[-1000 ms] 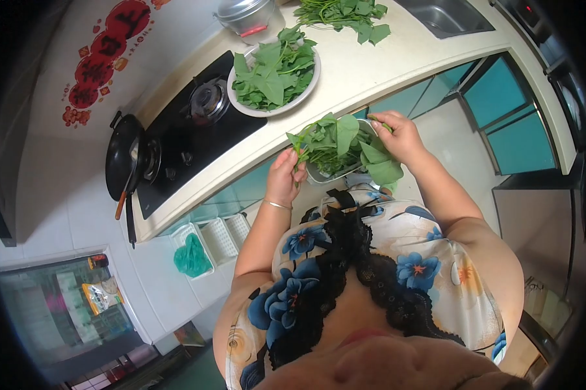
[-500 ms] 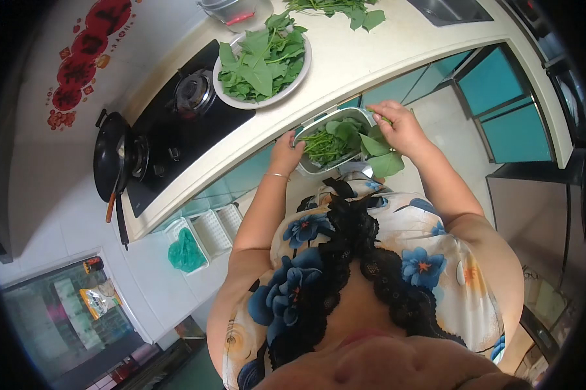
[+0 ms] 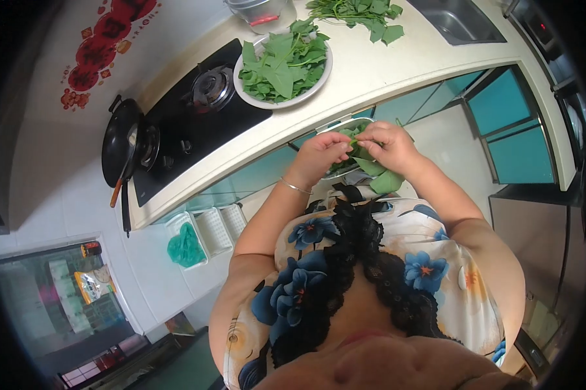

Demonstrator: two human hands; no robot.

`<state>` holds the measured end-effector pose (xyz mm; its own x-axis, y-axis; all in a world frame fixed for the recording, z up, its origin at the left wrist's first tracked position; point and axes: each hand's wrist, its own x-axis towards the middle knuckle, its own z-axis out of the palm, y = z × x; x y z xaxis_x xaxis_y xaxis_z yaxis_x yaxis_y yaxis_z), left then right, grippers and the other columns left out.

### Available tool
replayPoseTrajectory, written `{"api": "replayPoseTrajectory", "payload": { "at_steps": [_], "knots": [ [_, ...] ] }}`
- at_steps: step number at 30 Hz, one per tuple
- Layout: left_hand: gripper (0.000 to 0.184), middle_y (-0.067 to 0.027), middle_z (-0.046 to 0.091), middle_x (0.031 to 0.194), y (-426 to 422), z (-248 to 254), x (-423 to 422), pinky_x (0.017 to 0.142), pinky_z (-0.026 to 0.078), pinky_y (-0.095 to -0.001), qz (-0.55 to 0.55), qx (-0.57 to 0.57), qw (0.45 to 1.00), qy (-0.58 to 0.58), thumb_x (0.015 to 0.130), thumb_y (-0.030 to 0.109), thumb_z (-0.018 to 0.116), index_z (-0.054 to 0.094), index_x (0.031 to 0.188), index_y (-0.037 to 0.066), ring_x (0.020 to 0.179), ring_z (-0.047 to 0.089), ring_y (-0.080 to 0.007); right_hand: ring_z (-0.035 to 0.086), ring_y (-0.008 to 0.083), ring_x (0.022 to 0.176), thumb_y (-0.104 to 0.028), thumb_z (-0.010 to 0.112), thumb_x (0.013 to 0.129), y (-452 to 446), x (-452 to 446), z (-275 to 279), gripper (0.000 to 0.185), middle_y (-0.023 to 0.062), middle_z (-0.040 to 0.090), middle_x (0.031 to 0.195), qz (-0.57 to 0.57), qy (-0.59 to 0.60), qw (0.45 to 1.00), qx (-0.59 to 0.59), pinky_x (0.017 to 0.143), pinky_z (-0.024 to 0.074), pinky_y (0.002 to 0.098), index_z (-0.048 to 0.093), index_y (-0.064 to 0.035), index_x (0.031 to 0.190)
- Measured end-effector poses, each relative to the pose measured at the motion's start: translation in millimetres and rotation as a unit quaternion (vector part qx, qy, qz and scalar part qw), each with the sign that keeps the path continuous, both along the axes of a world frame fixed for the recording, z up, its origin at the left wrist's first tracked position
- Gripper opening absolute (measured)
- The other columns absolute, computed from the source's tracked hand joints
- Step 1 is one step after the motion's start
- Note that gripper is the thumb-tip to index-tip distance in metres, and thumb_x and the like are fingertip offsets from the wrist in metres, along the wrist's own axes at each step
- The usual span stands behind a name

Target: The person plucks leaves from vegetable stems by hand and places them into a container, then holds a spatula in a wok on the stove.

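Observation:
Over the pale plastic bin [image 3: 353,121], my left hand [image 3: 320,156] and my right hand [image 3: 390,148] meet fingertip to fingertip. My right hand is closed on a leafy green stem, whose broad leaves [image 3: 386,182] hang below it. The fingers of my left hand pinch the same stem close to the right fingertips. Part of the stem is hidden by the fingers. Greens [image 3: 340,168] lie in the bin, mostly covered by my hands. Beyond them on the counter stands a round bowl [image 3: 327,70] heaped with picked green leaves [image 3: 281,68].
A long counter [image 3: 377,65] curves past my front, with more leafy stems [image 3: 364,14], a metal pot [image 3: 262,13] and a sink [image 3: 462,23]. At left are a gas hob [image 3: 182,140] and a black wok [image 3: 119,140]. White baskets [image 3: 213,231] stand low at left with a green bag [image 3: 186,247].
My left hand has left the bin's near-left rim and moved right to meet my right hand at the stem. The view has shifted slightly.

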<state>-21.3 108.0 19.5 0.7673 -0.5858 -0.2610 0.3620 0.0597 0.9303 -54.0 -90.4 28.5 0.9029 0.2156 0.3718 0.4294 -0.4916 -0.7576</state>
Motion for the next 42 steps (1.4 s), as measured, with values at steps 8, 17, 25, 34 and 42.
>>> {"api": "replayPoseTrajectory", "payload": {
  "at_steps": [8,17,25,34,42],
  "knots": [
    [0.018,-0.0028,0.061,0.084,-14,16,-6,0.067,0.045,-0.0193,0.041,0.075,0.994,-0.072,0.083,0.01,0.056,0.059,0.097,-0.002,0.073,0.054,-0.0071,0.058,0.0245,0.069,-0.006,0.063,0.07,-12,8,12,0.01,0.0087,0.059,0.075,0.013,-0.029,0.998,-0.056,0.059,0.0463,0.0312,0.064,-0.0066,0.08],
    [0.014,-0.0007,0.059,0.077,-56,21,-12,0.064,0.044,-0.0196,0.097,0.204,0.932,-0.285,0.084,0.01,0.054,0.06,0.092,0.0,0.069,0.053,-0.0066,0.059,0.0296,0.068,-0.012,0.064,0.068,-52,23,22,0.009,0.0116,0.061,0.076,0.069,-0.035,0.996,-0.034,0.06,0.0479,0.0351,0.063,-0.0067,0.075],
    [0.011,-0.0028,0.059,0.076,-96,12,-24,0.063,0.044,-0.0224,0.131,0.245,0.894,-0.352,0.081,0.007,0.055,0.06,0.088,0.001,0.067,0.053,-0.0092,0.06,0.0279,0.067,-0.012,0.065,0.067,-90,24,6,0.007,0.0104,0.061,0.075,0.098,-0.041,0.993,-0.041,0.059,0.048,0.034,0.063,-0.0072,0.073],
    [0.011,0.0006,0.056,0.075,-95,-1,-15,0.062,0.043,-0.0189,0.126,0.082,0.984,-0.097,0.085,0.009,0.051,0.057,0.092,0.002,0.066,0.051,-0.0063,0.059,0.0279,0.073,-0.007,0.063,0.07,-85,31,4,0.012,0.0095,0.061,0.079,0.112,-0.037,0.993,-0.025,0.061,0.0477,0.0334,0.064,-0.0084,0.082],
    [0.008,0.0013,0.055,0.074,-107,-6,-6,0.06,0.041,-0.0176,0.148,0.053,0.982,-0.108,0.085,0.008,0.051,0.055,0.088,0.002,0.065,0.049,-0.0051,0.052,0.0086,0.061,-0.013,0.06,0.081,-90,33,-24,0.012,0.0029,0.059,0.078,0.059,0.26,0.932,0.244,0.055,0.0428,0.0224,0.061,-0.0025,0.087]
  ]
}}
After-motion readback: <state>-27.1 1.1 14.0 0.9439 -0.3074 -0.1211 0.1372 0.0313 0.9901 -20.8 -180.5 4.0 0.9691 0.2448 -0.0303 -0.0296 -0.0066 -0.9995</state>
